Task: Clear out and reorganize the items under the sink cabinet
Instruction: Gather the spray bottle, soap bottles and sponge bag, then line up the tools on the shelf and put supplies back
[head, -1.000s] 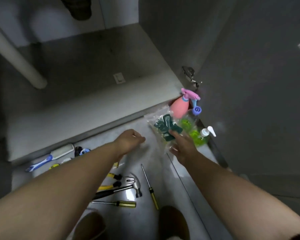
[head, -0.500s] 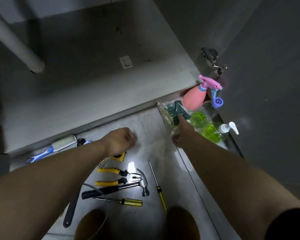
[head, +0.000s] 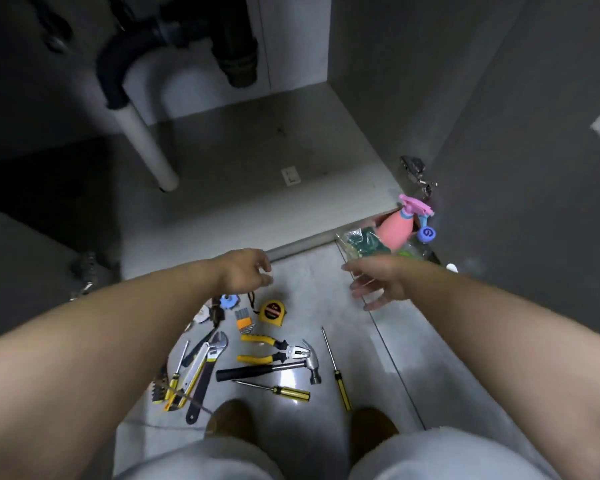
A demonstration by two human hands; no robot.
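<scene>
Now, the things of the task lie on the floor (head: 312, 282) in front of the sink cabinet (head: 257, 157), in two groups. At the right, near the cabinet's front corner, is a pink spray bottle (head: 395, 230), and a clear bag of green pads (head: 361, 241) lies against it. Near the feet are the tools: a yellow tape measure (head: 273, 311), pliers (head: 271, 348), a hammer (head: 267, 370), two screwdrivers and a wrench (head: 207, 368).

I judge the bag to be light and soft, with a smooth film that can slide between the fingers. It is better to pinch it at its upper edge or to take it across the middle. The spray bottle looks like stiff plastic, and how full it is I cannot tell. The neck under the trigger seems the surest place to hold it. The hammer is probably the heaviest piece, with its weight in the head, so the black handle near the head is the right place. The screwdrivers are thin and may roll.

The right hand (head: 378, 282) hovers just beside the bag. Its fingers (head: 362, 289) are spread and relaxed, a little blurred, and they hold nothing. The left hand (head: 246, 271) hangs above the floor between the cabinet's edge and the tape measure, with loosely curled fingers (head: 264, 280) that hold nothing.
</scene>
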